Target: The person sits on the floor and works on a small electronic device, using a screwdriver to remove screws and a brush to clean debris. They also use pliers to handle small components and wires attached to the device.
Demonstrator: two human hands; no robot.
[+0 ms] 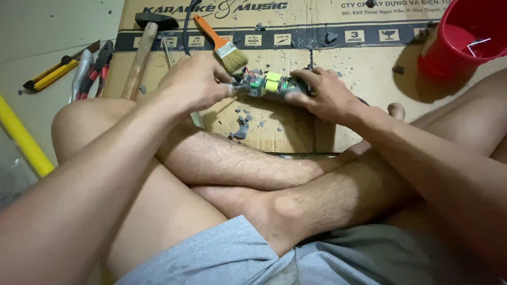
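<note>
Left hand (pixel 193 82) and right hand (pixel 322 95) each grasping an end of a circuit board (pixel 269 84) above the cardboard (pixel 285 132) middle, grey shards (pixel 243 126) below, brush (pixel 222 45), hammer (pixel 145 45) near far edge, red bucket (pixel 465 37) far right corner

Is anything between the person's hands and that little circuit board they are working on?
Nothing visible. The left hand and the right hand already grip the circuit board at its two ends, above the cardboard.
</note>
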